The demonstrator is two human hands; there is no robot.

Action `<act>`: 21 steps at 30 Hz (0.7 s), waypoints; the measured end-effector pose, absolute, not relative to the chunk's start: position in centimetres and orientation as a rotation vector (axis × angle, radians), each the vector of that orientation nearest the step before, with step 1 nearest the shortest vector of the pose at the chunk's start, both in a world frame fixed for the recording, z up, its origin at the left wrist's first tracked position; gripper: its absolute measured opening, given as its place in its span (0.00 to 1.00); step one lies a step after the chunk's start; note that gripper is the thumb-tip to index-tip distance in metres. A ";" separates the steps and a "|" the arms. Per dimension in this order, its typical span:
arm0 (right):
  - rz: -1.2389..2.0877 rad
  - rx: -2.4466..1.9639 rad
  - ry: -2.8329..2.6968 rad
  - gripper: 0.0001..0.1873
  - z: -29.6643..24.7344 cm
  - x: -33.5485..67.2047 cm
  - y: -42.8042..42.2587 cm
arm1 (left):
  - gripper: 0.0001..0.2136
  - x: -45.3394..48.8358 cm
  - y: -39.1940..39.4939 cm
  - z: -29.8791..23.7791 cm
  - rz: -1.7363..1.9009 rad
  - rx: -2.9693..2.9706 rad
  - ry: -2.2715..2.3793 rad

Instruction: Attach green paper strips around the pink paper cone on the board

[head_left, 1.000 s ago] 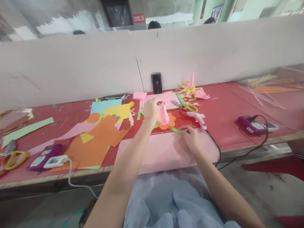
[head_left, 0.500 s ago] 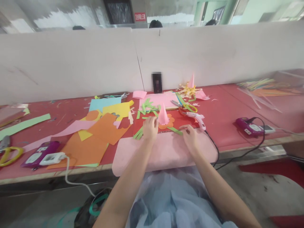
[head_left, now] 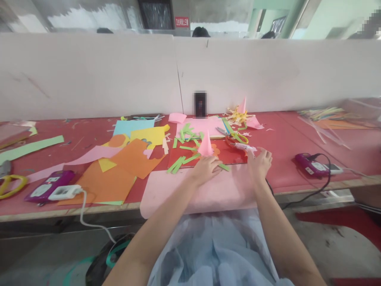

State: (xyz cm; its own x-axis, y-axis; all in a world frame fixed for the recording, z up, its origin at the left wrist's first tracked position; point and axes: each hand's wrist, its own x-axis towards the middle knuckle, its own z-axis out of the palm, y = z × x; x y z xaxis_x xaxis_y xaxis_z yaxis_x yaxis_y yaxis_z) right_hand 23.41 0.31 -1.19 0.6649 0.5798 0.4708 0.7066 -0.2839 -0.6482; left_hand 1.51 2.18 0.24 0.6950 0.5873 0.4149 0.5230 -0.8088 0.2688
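A pink paper cone (head_left: 205,146) stands point up on an orange paper flower (head_left: 216,150), over a red sheet (head_left: 235,157). My left hand (head_left: 206,171) is in front of the cone, fingers curled and closed around a green paper strip (head_left: 224,167) whose end sticks out to the right. Its fingers hide the flower's lower edge. My right hand (head_left: 260,163) is closed on the handle of a hot glue gun (head_left: 245,147), whose nozzle points left. Several more green strips (head_left: 178,163) lie left of the cone.
Scissors (head_left: 238,137) lie behind the glue gun, near a finished-looking cone with yellow fringe (head_left: 239,114). Orange sheets (head_left: 110,184) and a purple power strip (head_left: 50,186) are on the left; another purple power strip (head_left: 312,165) with a cord is on the right. A white partition (head_left: 119,75) stands behind.
My right hand has moved right from the green strip to the glue gun's handle and closed on it. My left hand has shifted right and nearer me, to the front of the cone.
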 end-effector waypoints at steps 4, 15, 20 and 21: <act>-0.082 -2.080 -1.033 0.30 -2.2 23.2 0.6 | 0.15 1.8 2.0 -0.2 0.648 2.810 0.794; -0.077 -1.998 -1.101 0.25 -3.5 23.5 0.9 | 0.15 1.4 2.3 0.0 0.495 2.909 0.767; -0.124 -2.001 -1.092 0.25 -3.8 23.6 1.1 | 0.13 1.4 2.4 0.0 0.557 2.868 0.782; -0.126 -2.013 -1.099 0.25 -3.8 23.6 1.1 | 0.12 1.3 2.5 0.0 0.612 2.823 0.824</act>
State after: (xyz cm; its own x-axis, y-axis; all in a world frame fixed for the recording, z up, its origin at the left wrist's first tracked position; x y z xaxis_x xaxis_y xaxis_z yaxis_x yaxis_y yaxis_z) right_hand 23.59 1.07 -3.79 0.6144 0.6564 0.4377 0.7386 -0.2835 -0.6116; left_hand 1.34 2.54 -0.03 0.7673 0.5415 0.3435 0.4854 -0.8405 0.2407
